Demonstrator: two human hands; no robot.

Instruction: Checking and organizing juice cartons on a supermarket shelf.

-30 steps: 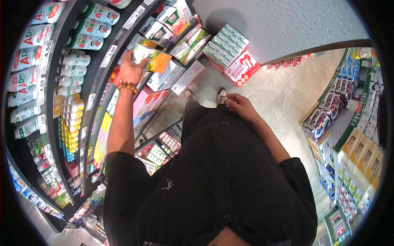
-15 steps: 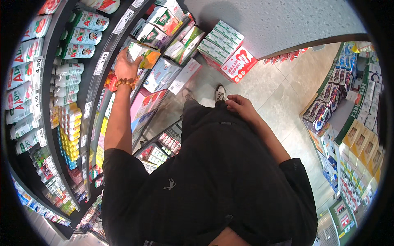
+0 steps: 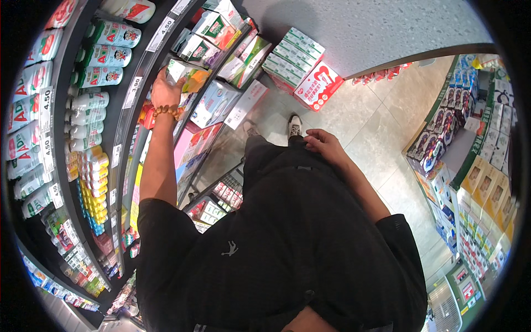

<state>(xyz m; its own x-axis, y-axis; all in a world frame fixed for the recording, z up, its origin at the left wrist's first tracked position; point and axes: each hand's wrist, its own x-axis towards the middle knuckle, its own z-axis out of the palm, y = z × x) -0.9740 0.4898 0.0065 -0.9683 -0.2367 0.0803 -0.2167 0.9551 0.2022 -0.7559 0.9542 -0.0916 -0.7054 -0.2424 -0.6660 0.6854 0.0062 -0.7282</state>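
My left hand (image 3: pixel 167 90) is closed round a white carton (image 3: pixel 192 76) with a yellow-orange fruit picture, at the shelf on the left. A brown bead bracelet (image 3: pixel 166 112) circles that wrist. Beside the carton, toward the aisle, stand a white-and-blue box (image 3: pixel 214 103) and a white-and-green box (image 3: pixel 243 65). Other white cartons (image 3: pixel 209 29) with green labels sit just beyond it. My right hand (image 3: pixel 325 141) hangs by my right thigh with its fingers loosely bent and slightly apart, and nothing shows in it.
Shelves of white bottles (image 3: pixel 110 56) with price tags rise along the left. Stacked green-and-white boxes (image 3: pixel 293 58) and a red-and-white box (image 3: pixel 319 86) stand on the floor ahead. A black basket (image 3: pixel 233 180) with packages is low at my left. A stocked display (image 3: pixel 445 124) lines the right.
The view has shifted slightly. My left hand still grips the carton, which stays at about the same spot on the shelf. My right hand has not visibly moved.
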